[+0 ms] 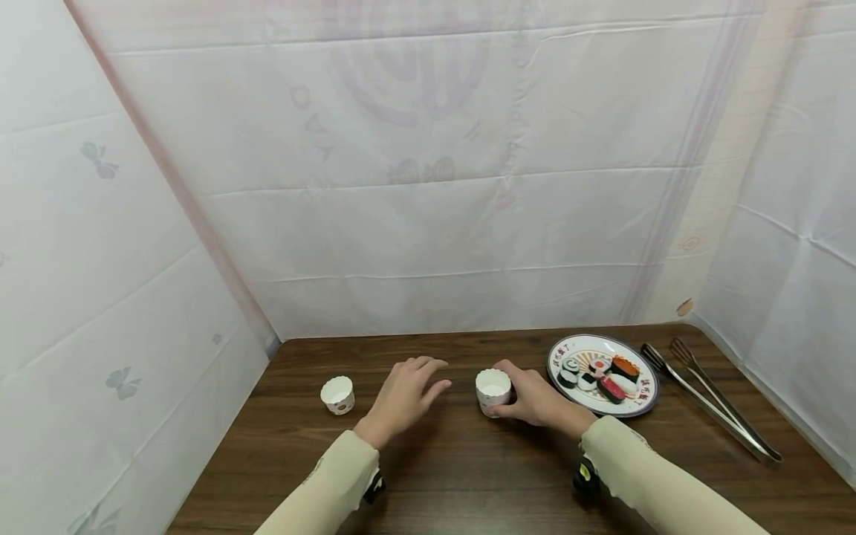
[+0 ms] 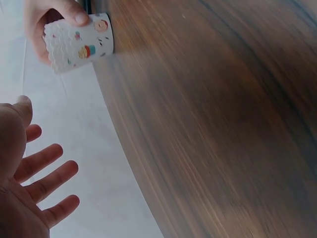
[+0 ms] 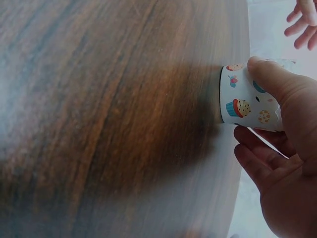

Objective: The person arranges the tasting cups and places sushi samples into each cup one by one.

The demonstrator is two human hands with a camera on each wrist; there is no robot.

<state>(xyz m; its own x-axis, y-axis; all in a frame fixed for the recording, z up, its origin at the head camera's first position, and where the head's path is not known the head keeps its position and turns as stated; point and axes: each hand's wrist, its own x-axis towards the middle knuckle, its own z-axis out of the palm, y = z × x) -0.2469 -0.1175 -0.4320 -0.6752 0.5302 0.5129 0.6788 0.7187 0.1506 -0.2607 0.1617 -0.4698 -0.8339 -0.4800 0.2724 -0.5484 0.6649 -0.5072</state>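
My right hand grips a white paper baking cup with a scalloped rim, thumb on the near side. In the right wrist view the cup shows cupcake and cookie prints, its base right at the wooden table top. My left hand hovers to the left of that cup, fingers spread and nothing in them; the left wrist view shows the same loose fingers. A second baking cup stands upright on the table, to the left of my left hand.
A round plate with several pieces of sushi on it lies right of my right hand. Metal tongs lie beyond it, near the right edge of the brown wooden table. White cloth hangings enclose the back and sides.
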